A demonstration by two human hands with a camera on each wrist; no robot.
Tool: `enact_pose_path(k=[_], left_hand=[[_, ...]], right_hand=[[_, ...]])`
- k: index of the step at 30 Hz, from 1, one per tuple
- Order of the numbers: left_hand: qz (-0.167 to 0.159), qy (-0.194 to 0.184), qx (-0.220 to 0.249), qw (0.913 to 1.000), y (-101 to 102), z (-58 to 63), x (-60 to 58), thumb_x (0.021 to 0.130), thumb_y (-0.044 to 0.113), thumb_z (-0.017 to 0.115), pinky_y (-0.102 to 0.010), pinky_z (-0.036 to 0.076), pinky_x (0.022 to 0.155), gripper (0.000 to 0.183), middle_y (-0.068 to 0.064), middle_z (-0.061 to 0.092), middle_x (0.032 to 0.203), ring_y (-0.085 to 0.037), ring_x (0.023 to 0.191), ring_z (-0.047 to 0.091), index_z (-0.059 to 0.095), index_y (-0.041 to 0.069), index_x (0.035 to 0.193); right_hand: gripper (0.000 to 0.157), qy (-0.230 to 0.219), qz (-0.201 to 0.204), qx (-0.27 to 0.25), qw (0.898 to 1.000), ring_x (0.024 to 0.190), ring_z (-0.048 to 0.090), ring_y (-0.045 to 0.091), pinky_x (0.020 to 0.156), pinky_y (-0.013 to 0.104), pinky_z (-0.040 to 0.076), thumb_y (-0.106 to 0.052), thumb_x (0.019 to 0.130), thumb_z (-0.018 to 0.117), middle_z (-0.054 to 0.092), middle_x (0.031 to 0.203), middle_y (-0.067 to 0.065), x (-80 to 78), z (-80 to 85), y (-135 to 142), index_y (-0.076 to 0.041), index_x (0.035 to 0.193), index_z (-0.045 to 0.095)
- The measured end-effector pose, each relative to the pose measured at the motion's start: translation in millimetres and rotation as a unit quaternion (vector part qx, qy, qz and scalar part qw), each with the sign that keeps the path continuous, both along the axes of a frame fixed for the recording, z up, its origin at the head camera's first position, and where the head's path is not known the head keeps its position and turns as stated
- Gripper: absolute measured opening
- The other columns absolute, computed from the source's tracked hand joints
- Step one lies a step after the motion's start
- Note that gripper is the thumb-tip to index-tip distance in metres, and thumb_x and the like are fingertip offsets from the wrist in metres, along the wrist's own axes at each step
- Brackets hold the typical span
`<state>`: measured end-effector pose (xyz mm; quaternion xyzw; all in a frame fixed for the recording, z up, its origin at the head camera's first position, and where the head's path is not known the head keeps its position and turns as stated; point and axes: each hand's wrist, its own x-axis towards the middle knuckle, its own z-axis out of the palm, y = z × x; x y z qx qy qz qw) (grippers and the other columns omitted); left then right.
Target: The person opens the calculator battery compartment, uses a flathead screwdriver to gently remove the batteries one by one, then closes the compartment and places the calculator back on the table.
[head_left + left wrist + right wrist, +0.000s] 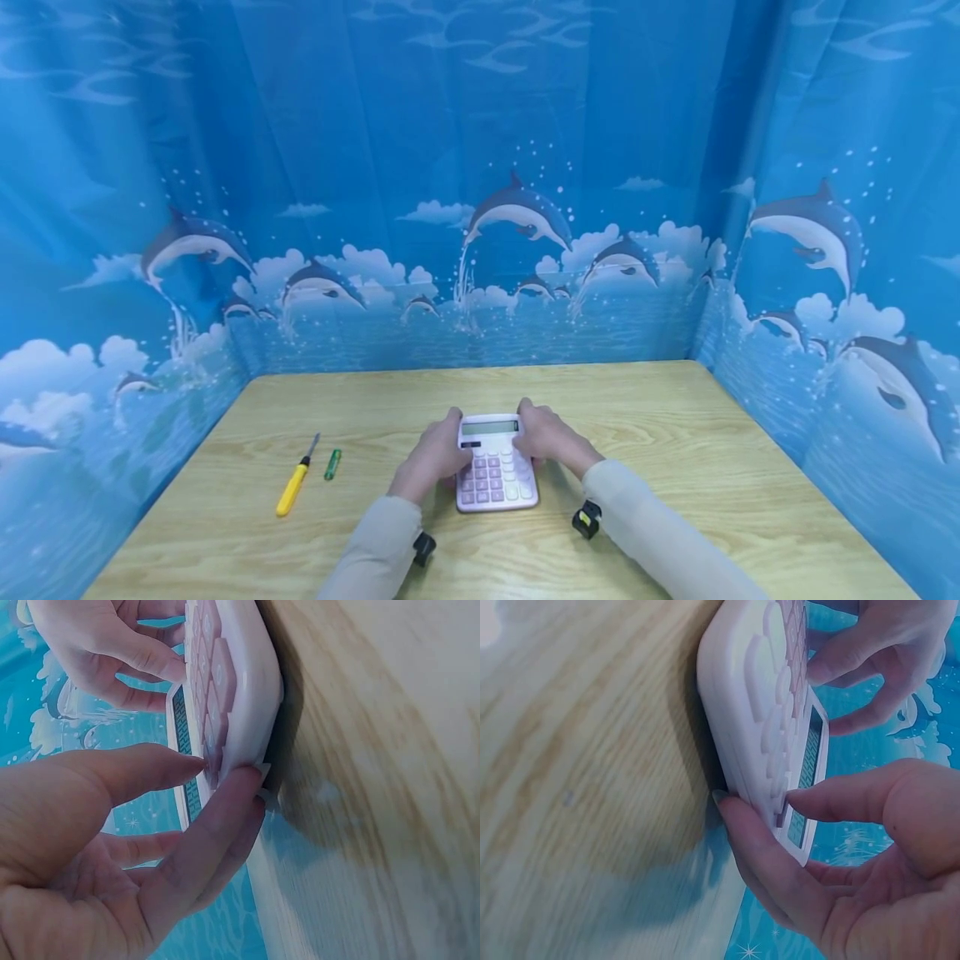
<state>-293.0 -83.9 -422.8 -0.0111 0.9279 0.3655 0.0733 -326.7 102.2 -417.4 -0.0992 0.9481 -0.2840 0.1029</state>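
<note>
A pale pink calculator [497,467] with a grey display lies face up between my two hands over the wooden table. My left hand [437,450] grips its left side, thumb on the face near the keys and fingers at the edge. On the opposite side my right hand [546,432] holds the right edge, its thumb by the upper keys. In the left wrist view the calculator [247,690] has a shadow under its near edge. The right wrist view shows the right hand's fingertips curled under the calculator's rim [731,761]. Its underside is hidden.
A screwdriver [292,490] with a yellow handle lies on the left of the table [637,417]. Beside it is a small green battery-like cylinder [332,464]. A blue dolphin-print curtain [420,167] encloses the table's back and sides.
</note>
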Motion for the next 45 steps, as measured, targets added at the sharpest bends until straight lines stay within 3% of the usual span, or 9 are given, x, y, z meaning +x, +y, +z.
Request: enact_pose_path(k=[10, 19, 37, 45], left_hand=[[0.005, -0.005, 0.005, 1.0, 1.0, -0.1, -2.3, 0.089, 0.003, 0.074, -0.031, 0.062, 0.061, 0.072, -0.03, 0.058, 0.138, -0.026, 0.086, 0.068, 0.04, 0.002, 0.152], [0.007, -0.004, 0.015, 0.9999, 0.3, 1.8, -4.1, 0.089, 0.002, 0.073, -0.032, 0.06, 0.053, 0.07, -0.031, 0.06, 0.133, -0.024, 0.072, 0.065, 0.04, 0.002, 0.151], [0.009, -0.006, 0.034, 0.9994, -1.3, -0.4, -6.4, 0.089, 0.001, 0.072, -0.03, 0.06, 0.053, 0.073, -0.03, 0.056, 0.14, -0.024, 0.079, 0.065, 0.039, 0.004, 0.154], [0.007, 0.003, 0.027, 0.9996, -2.4, -1.8, -10.6, 0.089, 0.0, 0.072, -0.031, 0.06, 0.051, 0.071, -0.03, 0.06, 0.135, -0.023, 0.076, 0.065, 0.04, 0.002, 0.152]], right_hand=[[0.042, -0.003, 0.0, 0.003, 1.0, 0.057, 0.062, 0.019, 0.049, 0.03, 0.057, -0.005, 0.094, 0.067, 0.062, 0.089, 0.014, -2.5, -1.8, -0.4, 0.003, 0.132, 0.05], [0.042, -0.005, 0.001, -0.004, 1.0, 0.057, 0.061, 0.019, 0.048, 0.03, 0.056, -0.005, 0.095, 0.066, 0.062, 0.09, 0.014, -4.4, -0.7, -0.9, 0.003, 0.134, 0.049], [0.042, -0.005, -0.003, -0.002, 1.0, 0.059, 0.063, 0.02, 0.05, 0.029, 0.056, -0.007, 0.097, 0.066, 0.063, 0.091, 0.013, -7.1, -3.4, -2.3, 0.002, 0.134, 0.05], [0.045, -0.013, -0.012, 0.0, 1.0, 0.06, 0.062, 0.019, 0.05, 0.029, 0.055, -0.008, 0.098, 0.065, 0.062, 0.093, 0.012, -8.3, -1.5, -2.8, 0.001, 0.138, 0.049]])
